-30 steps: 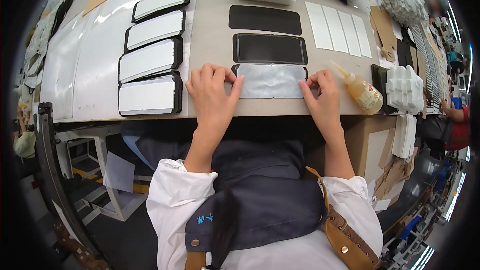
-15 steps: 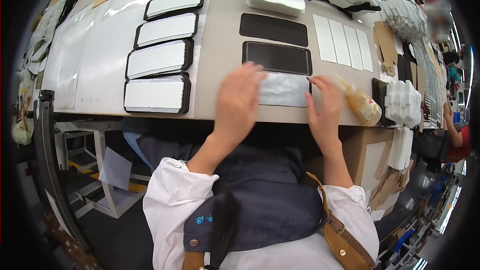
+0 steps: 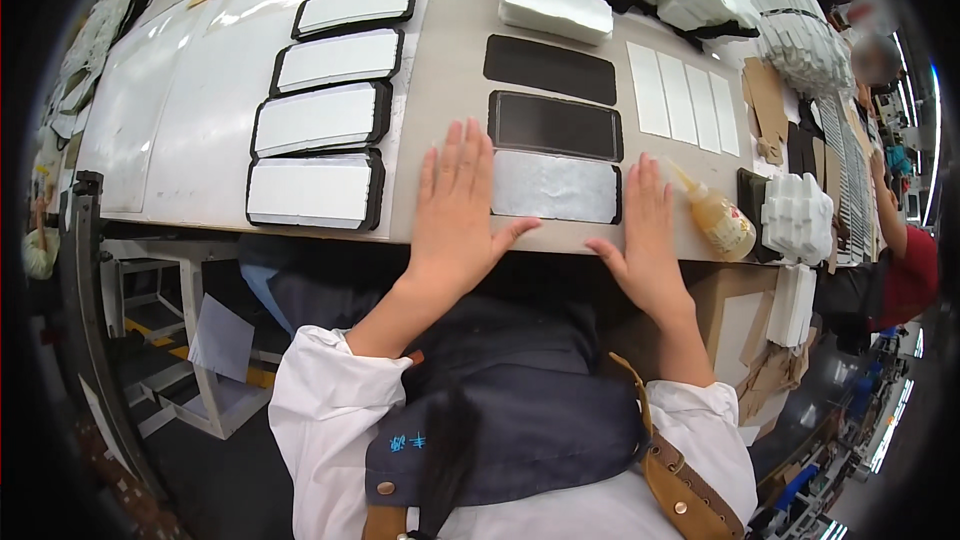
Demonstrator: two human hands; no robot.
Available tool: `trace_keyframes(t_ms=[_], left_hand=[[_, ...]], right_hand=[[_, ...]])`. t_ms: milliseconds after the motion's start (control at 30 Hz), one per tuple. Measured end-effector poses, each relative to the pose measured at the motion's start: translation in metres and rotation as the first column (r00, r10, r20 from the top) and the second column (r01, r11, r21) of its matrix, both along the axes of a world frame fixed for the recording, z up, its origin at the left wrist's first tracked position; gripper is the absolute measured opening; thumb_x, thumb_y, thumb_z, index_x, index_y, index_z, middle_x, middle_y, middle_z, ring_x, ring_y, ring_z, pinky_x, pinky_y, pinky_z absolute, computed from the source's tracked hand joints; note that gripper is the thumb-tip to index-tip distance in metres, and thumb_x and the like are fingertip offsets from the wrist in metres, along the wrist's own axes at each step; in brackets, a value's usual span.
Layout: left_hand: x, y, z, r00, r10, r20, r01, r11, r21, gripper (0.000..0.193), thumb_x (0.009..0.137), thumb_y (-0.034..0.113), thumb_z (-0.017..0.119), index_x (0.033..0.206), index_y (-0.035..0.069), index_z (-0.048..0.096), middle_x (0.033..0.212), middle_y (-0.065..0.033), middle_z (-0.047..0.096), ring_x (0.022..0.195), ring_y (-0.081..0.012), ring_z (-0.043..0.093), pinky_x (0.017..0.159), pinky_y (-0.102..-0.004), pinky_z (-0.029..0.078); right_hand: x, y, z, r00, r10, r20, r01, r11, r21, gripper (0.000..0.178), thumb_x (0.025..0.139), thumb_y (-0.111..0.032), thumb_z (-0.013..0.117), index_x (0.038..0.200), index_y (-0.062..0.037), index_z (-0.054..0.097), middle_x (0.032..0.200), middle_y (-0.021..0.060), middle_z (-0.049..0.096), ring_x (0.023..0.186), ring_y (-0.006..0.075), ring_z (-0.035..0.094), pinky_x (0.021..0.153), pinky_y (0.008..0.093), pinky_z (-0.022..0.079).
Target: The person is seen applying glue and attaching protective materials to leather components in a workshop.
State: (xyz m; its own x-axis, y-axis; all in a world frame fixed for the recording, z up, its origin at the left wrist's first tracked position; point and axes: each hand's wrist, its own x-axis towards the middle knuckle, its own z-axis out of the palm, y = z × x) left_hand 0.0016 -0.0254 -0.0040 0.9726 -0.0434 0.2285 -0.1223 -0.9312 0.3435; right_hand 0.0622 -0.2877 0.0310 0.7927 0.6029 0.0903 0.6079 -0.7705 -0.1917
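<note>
A pale grey-white sheet (image 3: 556,186) lies over a black rectangular panel at the table's near edge, with the panel's black rim showing at the right. My left hand (image 3: 455,195) rests flat along the sheet's left side, fingers stretched out and thumb apart. Along its right side is my right hand (image 3: 648,230), also with straight fingers and the thumb spread. Neither hand holds anything. Just beyond the sheet lie a framed black panel (image 3: 555,126) and a plain black panel (image 3: 550,69). A bottle of yellowish liquid with a thin nozzle (image 3: 722,227) lies tilted right of my right hand.
Several black panels topped with white boards (image 3: 310,189) line the left. A stack of white pads (image 3: 556,8) stands behind the black panels, and white strips (image 3: 674,92) lie to their right. Bundled white pieces (image 3: 797,218) sit at the right edge. Another person's arm (image 3: 890,208) shows far right.
My left hand has drawn off the sheet to its left side and flattened. My right hand has straightened its fingers beside the right edge. More of the sheet shows, and it looks smoother.
</note>
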Motion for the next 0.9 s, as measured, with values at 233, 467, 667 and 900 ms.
trace_keyframes(t_ms=[233, 467, 667, 900], left_hand=[[0.037, 0.026, 0.008, 0.955, 0.148, 0.257, -0.114, 0.983, -0.142, 0.084, 0.106, 0.061, 0.041, 0.160, -0.002, 0.029, 0.168, -0.0240, 0.024, 0.158, -0.0401, 0.014, 0.126, -0.0533, 0.015], [0.041, 0.034, -0.015, 0.953, 0.188, 0.238, -0.095, 0.930, -0.355, 0.073, 0.105, 0.055, 0.051, 0.147, -0.005, 0.049, 0.161, -0.0308, 0.032, 0.155, -0.0470, 0.019, 0.122, -0.0557, 0.023], [0.035, 0.032, -0.011, 0.963, 0.192, 0.191, -0.098, 0.905, -0.413, 0.063, 0.107, 0.054, 0.046, 0.144, 0.005, 0.056, 0.162, -0.0247, 0.035, 0.156, -0.0414, 0.020, 0.123, -0.0533, 0.021], [0.033, 0.034, -0.005, 0.965, 0.210, 0.160, -0.109, 0.868, -0.484, 0.058, 0.106, 0.052, 0.050, 0.139, 0.005, 0.060, 0.160, -0.0241, 0.037, 0.154, -0.0419, 0.022, 0.122, -0.0534, 0.023]], right_hand=[[0.093, 0.035, 0.064, 0.971, 0.137, 0.194, -0.180, 0.959, 0.220, 0.056, 0.105, -0.025, 0.057, 0.149, 0.0074, 0.045, 0.160, 0.0266, 0.039, 0.151, 0.0405, 0.033, 0.123, 0.0454, 0.030], [0.237, 0.142, 0.017, 0.938, 0.181, 0.294, -0.285, 0.888, 0.360, 0.019, 0.096, -0.011, 0.063, 0.110, -0.0017, 0.072, 0.113, 0.0165, 0.071, 0.109, 0.0369, 0.065, 0.096, 0.0444, 0.052], [0.279, 0.160, -0.013, 0.991, 0.134, -0.024, -0.115, 0.918, 0.380, 0.024, 0.086, -0.022, 0.077, 0.094, -0.0005, 0.071, 0.093, 0.0174, 0.066, 0.090, 0.0339, 0.064, 0.081, 0.0417, 0.051], [0.296, 0.128, -0.001, 0.801, 0.246, -0.545, 0.231, 0.713, 0.662, 0.025, 0.100, -0.030, 0.070, 0.103, -0.0058, 0.070, 0.084, -0.0021, 0.060, 0.079, 0.0111, 0.057, 0.073, 0.0282, 0.048]])
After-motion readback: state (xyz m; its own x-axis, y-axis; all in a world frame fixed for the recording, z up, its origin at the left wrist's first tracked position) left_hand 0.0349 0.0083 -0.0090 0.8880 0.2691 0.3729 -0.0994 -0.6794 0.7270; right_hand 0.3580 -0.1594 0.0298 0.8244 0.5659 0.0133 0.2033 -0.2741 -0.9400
